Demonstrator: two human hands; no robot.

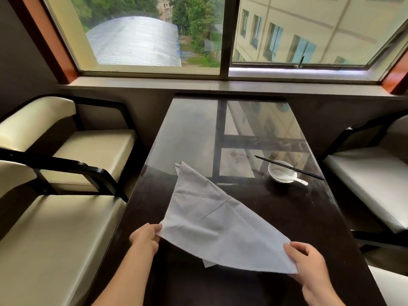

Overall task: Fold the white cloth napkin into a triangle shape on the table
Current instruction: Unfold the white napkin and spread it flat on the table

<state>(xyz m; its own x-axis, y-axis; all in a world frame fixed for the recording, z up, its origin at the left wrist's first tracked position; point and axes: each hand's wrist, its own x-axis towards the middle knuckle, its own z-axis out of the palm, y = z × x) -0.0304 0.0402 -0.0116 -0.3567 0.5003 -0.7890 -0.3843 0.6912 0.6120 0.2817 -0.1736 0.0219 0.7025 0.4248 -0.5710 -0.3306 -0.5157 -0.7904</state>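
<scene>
1. Two corners are held: your left grip (145,238) pinches the near-left corner of the white cloth napkin (216,221); your right grip (309,261) pinches its lower-right corner.
2. Location: the napkin sits at lower centre on the dark surface (287,217), roughly triangular, tip pointing to the upper left.
3. Defect: an under-layer flap shows below the bottom edge; square it up before creasing.
4. Hold both corners taut, lower evenly, well short of the bowl (281,173) at right.
</scene>
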